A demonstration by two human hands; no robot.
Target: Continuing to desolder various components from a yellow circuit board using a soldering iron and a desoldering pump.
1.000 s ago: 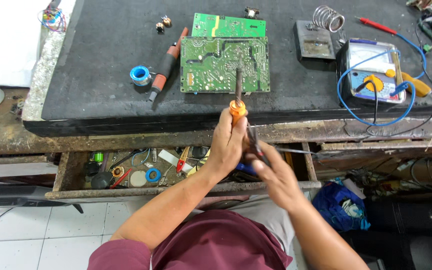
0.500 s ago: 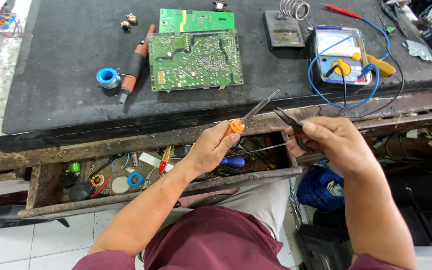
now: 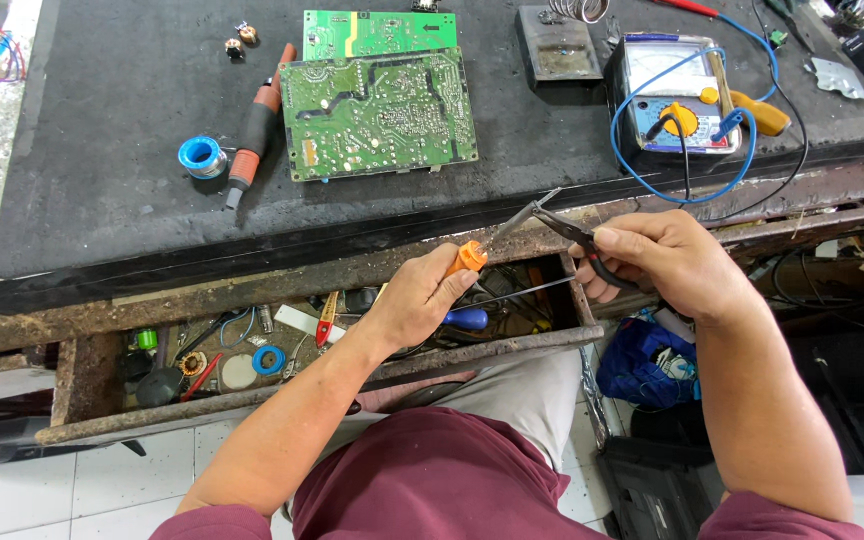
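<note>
A single camera sits on the person's head and looks steeply down and forward over the lap. It is close enough that both forearms run up from the bottom edge and the left hand point(image 3: 422, 300) and right hand point(image 3: 662, 262) sit mid-frame. The dark workbench mat point(image 3: 102, 150) fills the upper half, the open drawer point(image 3: 282, 345) lies beneath it, and white floor tiles point(image 3: 72, 490) show at lower left. No second view is present.

Orange-handled soldering iron point(image 3: 497, 238) tilted, black pliers point(image 3: 577, 242) touching its tip
</note>
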